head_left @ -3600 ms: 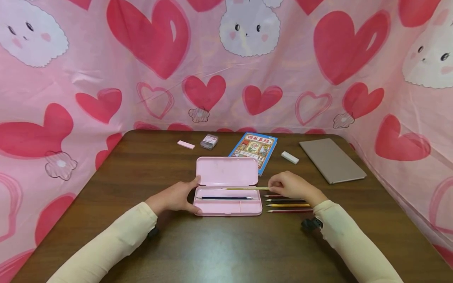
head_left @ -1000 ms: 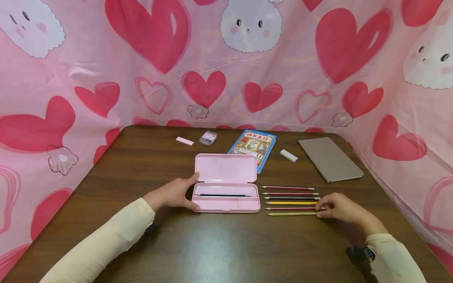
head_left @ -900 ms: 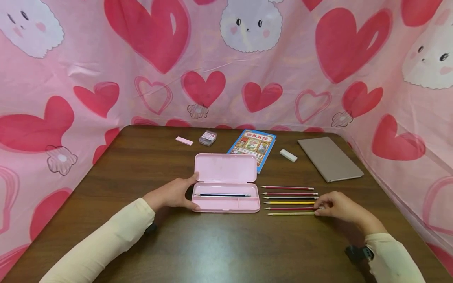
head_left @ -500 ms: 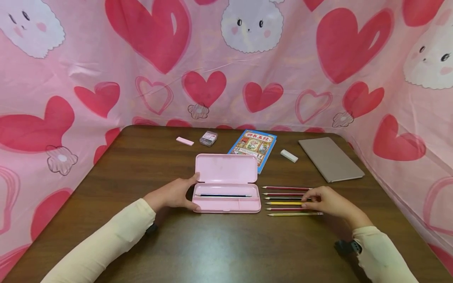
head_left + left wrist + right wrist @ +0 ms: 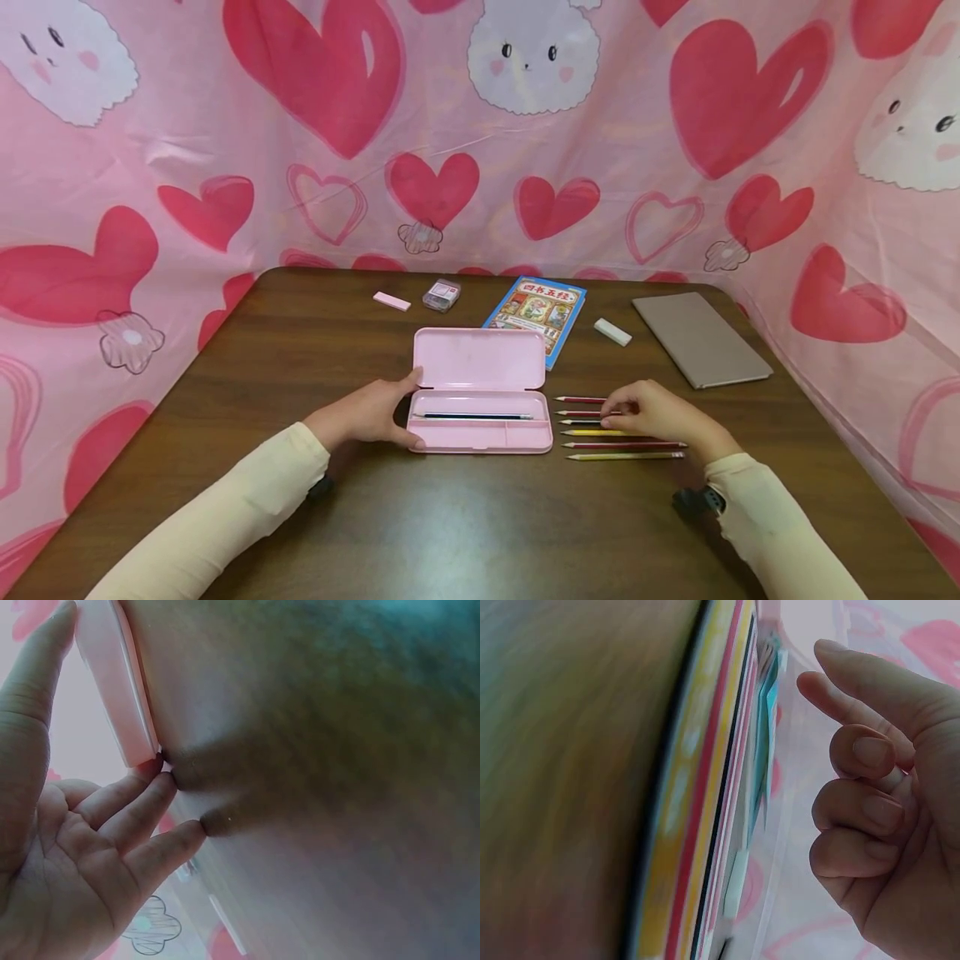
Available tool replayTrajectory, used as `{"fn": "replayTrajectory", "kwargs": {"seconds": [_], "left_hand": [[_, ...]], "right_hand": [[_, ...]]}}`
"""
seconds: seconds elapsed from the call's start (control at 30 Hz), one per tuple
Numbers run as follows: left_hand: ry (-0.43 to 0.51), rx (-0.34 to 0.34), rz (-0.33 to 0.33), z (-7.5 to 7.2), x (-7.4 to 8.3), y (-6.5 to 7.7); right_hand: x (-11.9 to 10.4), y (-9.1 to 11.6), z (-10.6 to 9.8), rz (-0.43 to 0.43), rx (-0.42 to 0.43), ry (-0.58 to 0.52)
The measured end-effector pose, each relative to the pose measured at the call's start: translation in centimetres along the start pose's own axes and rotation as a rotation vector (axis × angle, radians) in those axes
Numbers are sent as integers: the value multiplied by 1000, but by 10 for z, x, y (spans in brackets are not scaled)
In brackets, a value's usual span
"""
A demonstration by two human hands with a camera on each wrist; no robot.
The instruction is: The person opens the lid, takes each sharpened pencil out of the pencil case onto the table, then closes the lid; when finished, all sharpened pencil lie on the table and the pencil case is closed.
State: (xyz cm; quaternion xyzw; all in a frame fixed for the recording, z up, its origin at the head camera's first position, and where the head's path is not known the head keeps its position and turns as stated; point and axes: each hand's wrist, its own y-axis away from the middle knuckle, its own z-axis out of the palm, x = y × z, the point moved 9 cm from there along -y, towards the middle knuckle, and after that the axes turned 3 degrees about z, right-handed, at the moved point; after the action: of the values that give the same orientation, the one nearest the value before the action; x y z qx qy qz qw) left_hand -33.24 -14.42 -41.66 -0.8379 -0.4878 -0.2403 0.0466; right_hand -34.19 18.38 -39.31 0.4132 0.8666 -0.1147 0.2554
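Note:
In the head view, an opened pink pencil case (image 5: pixel 457 438) lies on the table with a dark pencil (image 5: pixel 476 416) in its rear compartment. My left hand (image 5: pixel 367 412) holds the case's left end, thumb at the front corner and a finger by the lid. To the right, several pencils (image 5: pixel 626 457) lie in a row: red, black, yellow and yellow-green. My right hand (image 5: pixel 652 417) hovers over their right ends and hides some of them. In the right wrist view, its thumb and index finger (image 5: pixel 840 697) are extended, the others bent, with nothing seen between them.
Behind the case lie a blue-bordered book (image 5: pixel 536 308), a white eraser (image 5: pixel 612 332) and a grey notebook (image 5: pixel 701 340). A small clear box (image 5: pixel 441 295) and a pink strip (image 5: pixel 392 301) are further left. A pink heart-patterned cloth (image 5: pixel 480 200) encloses the table.
My right hand held a yellowish pencil over the case earlier; a yellow-green pencil now lies nearest in the row. Since then the hand has moved left and back along the pencils. My left hand stays.

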Motion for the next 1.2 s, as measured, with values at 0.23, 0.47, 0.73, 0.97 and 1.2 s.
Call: {"fn": "replayTrajectory", "kwargs": {"seconds": [0.23,0.47,0.73,0.97,1.2], "left_hand": [[-11,8,22,0,2,-1],[-22,24,41,-2,5,-1],[-7,4,21,3,0,0],[1,12,21,3,0,0],[-2,13,14,1,2,1]], "right_hand": [[-15,-22,8,-46,-27,7],[-34,-44,14,-103,-31,20],[-51,-68,28,-142,-62,38],[-58,-80,40,-136,-113,41],[-58,-87,51,-133,-146,57]]}}
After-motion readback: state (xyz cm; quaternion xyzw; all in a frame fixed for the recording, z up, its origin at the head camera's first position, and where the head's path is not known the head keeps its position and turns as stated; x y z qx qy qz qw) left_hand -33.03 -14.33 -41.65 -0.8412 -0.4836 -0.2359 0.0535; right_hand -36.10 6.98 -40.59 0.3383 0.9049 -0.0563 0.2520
